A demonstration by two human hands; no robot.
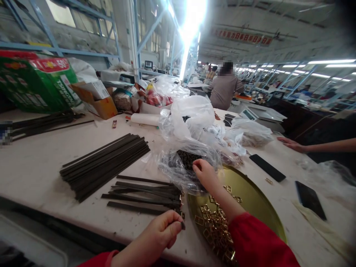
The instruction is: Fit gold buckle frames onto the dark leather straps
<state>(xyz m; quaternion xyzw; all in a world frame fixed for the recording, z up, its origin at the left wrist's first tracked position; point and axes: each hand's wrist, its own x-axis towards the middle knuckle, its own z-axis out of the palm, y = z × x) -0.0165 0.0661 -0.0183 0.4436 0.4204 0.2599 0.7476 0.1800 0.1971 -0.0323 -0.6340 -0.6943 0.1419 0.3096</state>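
A: Which step was that?

B: A pick-up, by my read. Right hand (205, 174) was at the mouth of the bag (174, 168), fingers curled in among the dark parts (187, 158). Fingertips were hidden, so I couldn't tell if it had gripped one.

A: Left?

B: Left hand (160, 231) was clenched, thumb and forefinger pinching a small dark piece (183, 225) at the near edge of the bench (36, 163). Could have been a strip end or a loose part. Couldn't tell.

A: Stock?

B: Loose strips (144, 194) lay just beyond the left hand, and the bundle (105, 163) was further out to its left. Tray (250, 193) sat under the right forearm, with gold frames (214, 226) piled just right of the left hand.

A: What did the next move need?

B: Probably a clean single-part pinch out of the bag without dragging the film. Then fine alignment against the left hand's piece, both hands close together.
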